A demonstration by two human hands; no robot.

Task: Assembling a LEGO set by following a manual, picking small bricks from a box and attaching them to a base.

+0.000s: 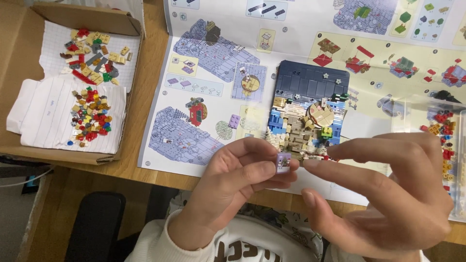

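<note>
Head view puts our two hands close together above the near edge of the wooden tabletop [150, 104]. Our left hand [233, 182] pinches a tiny pale lilac square plastic brick [283, 163] between thumb and forefinger, the other fingers curled in behind it. Our right hand [388, 189] is spread, its forefinger stretched toward the brick and its tip just beside it; we cannot tell whether they touch, and that hand seems to grasp nothing.

Just beyond the fingertips stands a half-built toy-brick model with a dark blue back panel and tan and blue studs [310, 109], resting on a large unfolded paper instruction sheet [291, 29] that covers the middle of the tabletop out to the far edge. Toward the left edge lies a shallow brown cardboard box [97, 17] lined with white squared paper, holding two heaps of small red, yellow and grey loose bricks [90, 119]. At the right edge more small red and orange bricks [444, 131] lie in a clear plastic tray.
</note>
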